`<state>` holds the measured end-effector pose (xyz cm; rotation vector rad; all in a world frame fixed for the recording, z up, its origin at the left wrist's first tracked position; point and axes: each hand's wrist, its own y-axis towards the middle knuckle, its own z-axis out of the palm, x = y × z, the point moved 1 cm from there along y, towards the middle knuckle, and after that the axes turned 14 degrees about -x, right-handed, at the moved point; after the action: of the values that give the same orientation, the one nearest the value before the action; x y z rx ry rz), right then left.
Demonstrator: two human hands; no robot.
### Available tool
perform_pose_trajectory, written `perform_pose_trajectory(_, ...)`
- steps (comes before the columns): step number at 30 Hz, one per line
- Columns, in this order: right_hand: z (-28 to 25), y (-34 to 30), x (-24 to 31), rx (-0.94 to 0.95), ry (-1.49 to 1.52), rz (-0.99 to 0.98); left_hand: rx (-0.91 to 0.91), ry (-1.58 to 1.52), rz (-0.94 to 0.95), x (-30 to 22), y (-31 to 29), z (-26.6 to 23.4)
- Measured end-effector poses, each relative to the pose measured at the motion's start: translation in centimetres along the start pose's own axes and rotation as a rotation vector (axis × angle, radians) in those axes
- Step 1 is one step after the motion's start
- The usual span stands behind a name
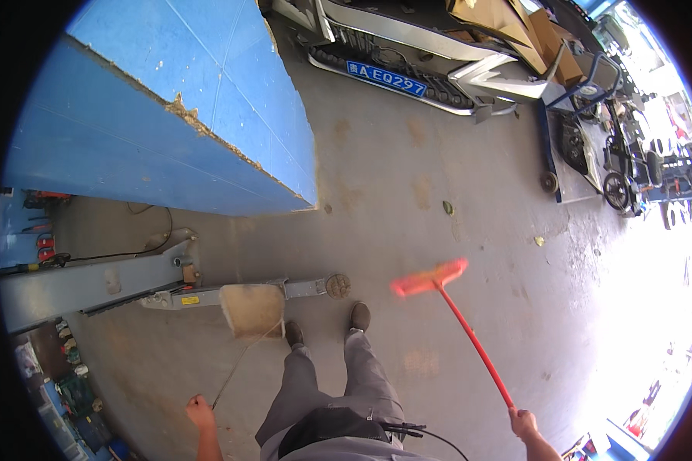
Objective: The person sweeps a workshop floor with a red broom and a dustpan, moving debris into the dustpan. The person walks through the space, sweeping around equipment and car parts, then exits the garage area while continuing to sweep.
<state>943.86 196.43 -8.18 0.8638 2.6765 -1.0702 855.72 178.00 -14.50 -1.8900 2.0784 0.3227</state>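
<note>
My right hand (pixel 523 422) is closed round the end of a long red handle. At its far end is the red head of a broom (pixel 429 279), slightly blurred, over the grey floor ahead and to the right of my feet. My left hand (pixel 200 411) is closed on the thin handle of a long-handled dustpan. The beige, worn pan of this dustpan (pixel 252 309) is just left of my shoes, in front of a grey metal lift arm. Whether the broom's bristles touch the floor I cannot tell.
A grey lift arm with a round pad (pixel 337 286) lies low ahead of my feet. A chipped blue-tiled pillar (pixel 169 146) stands at left. A detached car bumper (pixel 407 69) and cardboard boxes lie ahead. A wheeled trolley (pixel 569 154) stands at right. A leaf (pixel 448 207) lies on the floor.
</note>
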Motion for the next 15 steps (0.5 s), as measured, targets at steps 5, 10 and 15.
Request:
perform_pose_trajectory(5, 5.8, 13.8, 20.5, -0.047, 0.317, -0.216, 0.153, 0.030, 0.038, -8.5, -6.0, 2.0)
perform_pose_trajectory(10, 3.3, 27.5, 53.4, -0.002, 0.780, -0.381, 0.201, -0.138, 0.043, -13.1, -10.8, 3.1)
perform_pose_trajectory(15, 0.1, 31.8, 71.7, 0.184, 0.994, -0.452, 0.331, -0.295, -0.021, -16.0, -13.9, 4.2)
